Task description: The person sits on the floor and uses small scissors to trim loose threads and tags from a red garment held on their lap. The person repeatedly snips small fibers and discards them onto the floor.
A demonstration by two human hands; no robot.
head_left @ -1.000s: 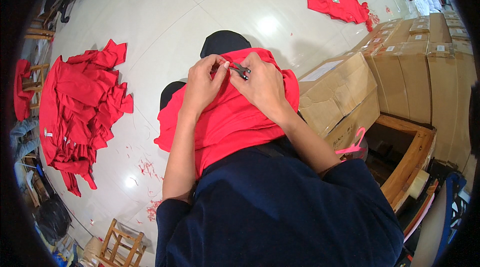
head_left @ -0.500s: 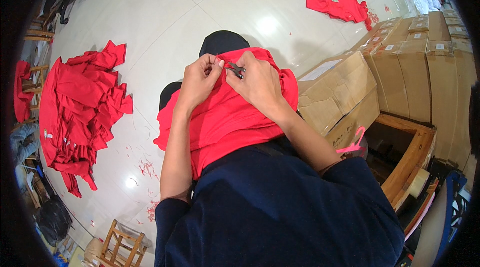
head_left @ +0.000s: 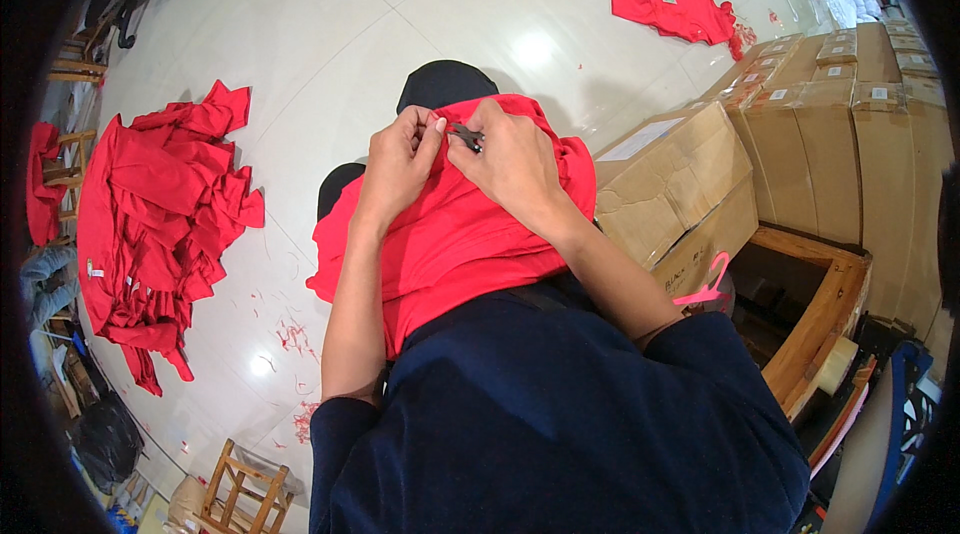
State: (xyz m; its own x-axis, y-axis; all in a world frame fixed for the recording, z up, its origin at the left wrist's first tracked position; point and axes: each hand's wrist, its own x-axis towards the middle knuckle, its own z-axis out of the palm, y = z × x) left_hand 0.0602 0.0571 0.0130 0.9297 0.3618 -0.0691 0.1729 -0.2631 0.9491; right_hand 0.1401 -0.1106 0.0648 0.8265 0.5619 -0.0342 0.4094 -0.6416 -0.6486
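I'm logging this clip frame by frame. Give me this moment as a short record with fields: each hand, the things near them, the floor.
left hand: pinches the red garment on the lap
right hand: holds a small dark tool against the garment
beside: cardboard boxes, pink hanger
floor: red pile to the left, another red garment far off

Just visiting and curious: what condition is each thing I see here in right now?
Left hand: pinching the red garment.
Right hand: gripping a small dark tool.
Red garment: bunched over the lap.
Red pile: heaped on the floor.
Cardboard box: closed.
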